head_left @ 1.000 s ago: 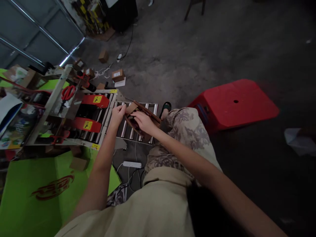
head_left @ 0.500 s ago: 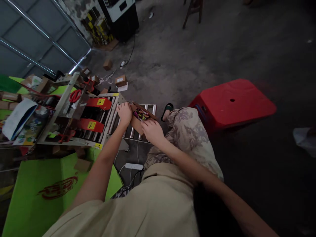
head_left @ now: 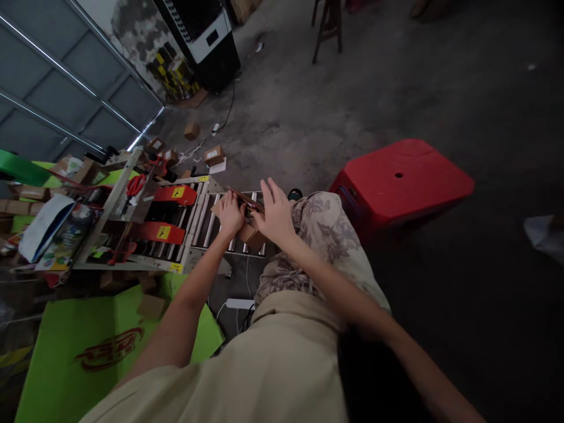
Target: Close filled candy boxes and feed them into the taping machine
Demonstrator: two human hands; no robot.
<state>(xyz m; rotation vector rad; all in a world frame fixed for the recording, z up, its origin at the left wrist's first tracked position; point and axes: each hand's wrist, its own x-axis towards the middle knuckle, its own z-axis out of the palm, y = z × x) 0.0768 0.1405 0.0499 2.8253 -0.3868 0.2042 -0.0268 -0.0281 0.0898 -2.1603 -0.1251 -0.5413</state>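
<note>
A small open cardboard box (head_left: pixel 252 236) sits on the metal rollers of a short roller conveyor (head_left: pixel 199 226), just in front of my legs. My left hand (head_left: pixel 232 215) holds it at the left end, fingers over a flap and thumb toward the opening. My right hand (head_left: pixel 278 216) is at the box's right side, fingers stretched up and apart, with its thumb near the opening. A raised flap stands along the far side. Most of what lies inside is hidden by my hands.
Left of the rollers stands a carton-sealing machine with red guides (head_left: pixel 165 233). A red plastic stool (head_left: pixel 405 179) is at the right. Small cartons (head_left: pixel 214 155) lie on the floor, a green board (head_left: pixel 101 335) at lower left, and a power strip (head_left: pixel 240 304) with cables below the conveyor.
My left hand has moved inward over the box's left flap. My right hand has lifted from the near edge, fingers now raised. The colourful contents seen before are now mostly covered.
</note>
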